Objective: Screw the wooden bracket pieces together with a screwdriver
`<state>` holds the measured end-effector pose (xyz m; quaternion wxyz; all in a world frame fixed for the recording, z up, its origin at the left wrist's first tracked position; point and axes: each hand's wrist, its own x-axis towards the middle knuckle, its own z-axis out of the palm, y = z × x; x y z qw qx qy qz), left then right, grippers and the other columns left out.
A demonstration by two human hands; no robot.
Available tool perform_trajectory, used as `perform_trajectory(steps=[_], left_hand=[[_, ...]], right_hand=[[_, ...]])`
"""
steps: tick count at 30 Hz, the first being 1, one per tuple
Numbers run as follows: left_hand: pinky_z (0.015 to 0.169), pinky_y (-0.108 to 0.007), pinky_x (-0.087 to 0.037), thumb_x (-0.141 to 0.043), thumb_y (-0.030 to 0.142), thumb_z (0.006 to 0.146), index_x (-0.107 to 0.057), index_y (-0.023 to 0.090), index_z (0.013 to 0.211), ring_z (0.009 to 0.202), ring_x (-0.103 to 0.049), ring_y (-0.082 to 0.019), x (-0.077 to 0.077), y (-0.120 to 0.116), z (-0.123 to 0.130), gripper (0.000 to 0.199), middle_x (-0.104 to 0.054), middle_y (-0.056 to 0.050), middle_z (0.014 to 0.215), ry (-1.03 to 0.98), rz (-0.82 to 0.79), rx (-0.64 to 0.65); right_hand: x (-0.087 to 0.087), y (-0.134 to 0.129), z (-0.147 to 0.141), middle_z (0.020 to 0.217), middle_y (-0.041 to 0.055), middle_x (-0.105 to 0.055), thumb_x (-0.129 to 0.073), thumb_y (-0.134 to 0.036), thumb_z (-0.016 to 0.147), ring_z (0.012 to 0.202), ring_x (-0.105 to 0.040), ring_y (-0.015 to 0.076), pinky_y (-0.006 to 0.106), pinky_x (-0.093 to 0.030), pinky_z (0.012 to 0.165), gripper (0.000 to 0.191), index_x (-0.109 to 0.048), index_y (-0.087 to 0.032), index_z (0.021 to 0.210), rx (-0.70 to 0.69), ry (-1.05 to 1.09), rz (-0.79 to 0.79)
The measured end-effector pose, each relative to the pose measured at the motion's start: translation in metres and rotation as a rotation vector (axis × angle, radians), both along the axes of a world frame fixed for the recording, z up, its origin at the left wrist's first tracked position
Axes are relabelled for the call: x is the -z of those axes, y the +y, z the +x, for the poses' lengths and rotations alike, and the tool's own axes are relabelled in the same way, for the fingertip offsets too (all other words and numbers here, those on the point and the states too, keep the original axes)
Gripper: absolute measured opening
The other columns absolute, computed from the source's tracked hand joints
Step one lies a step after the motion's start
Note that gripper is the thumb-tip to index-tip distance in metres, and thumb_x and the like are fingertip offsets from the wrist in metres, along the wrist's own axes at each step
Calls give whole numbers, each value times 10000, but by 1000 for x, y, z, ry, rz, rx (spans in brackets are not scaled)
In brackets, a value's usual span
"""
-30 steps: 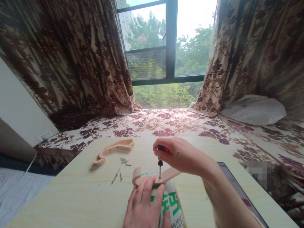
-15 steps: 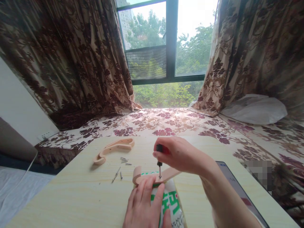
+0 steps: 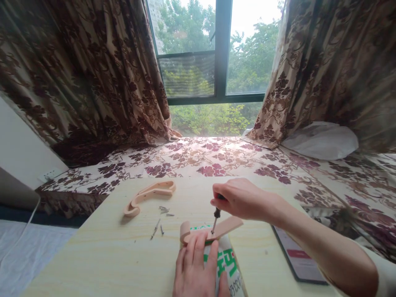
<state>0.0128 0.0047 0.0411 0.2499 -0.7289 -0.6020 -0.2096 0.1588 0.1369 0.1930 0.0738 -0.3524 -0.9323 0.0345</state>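
Note:
My right hand is closed around the dark handle of a screwdriver, its shaft leaning slightly. The tip meets a small screw in a curved wooden piece. That piece lies on a white packet with green lettering. My left hand rests flat with fingers spread, fingertips pressing on the wooden piece and palm over the packet. To the left lie a loose screw, a thin double-ended metal bit and several small screws. Beyond them sits a second curved wooden piece.
A tablet or phone lies under my right forearm at the right of the pale wooden table. Past the far edge is a ledge with floral cloth, with a white bag at the right, below curtains and a window.
The screwdriver has gone from nearly upright to tilted, its handle further right. My right wrist and forearm have swung outward to the right. The camera view has shifted slightly.

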Motion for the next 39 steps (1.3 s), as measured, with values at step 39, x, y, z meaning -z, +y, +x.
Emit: perform_trajectory(steps=[39], left_hand=[[939,-369,-357,-536,449,804,-549,264,1218,1208,-467,-233,-6,1,-9,453,-532,-64,1321,35,-30,106]], right_hand=[[-11,-15,-12,778,57,-698,-447,-240,883,620,-570,146,280,-258,507,160,-586,-175,834,-131,-71,-33]])
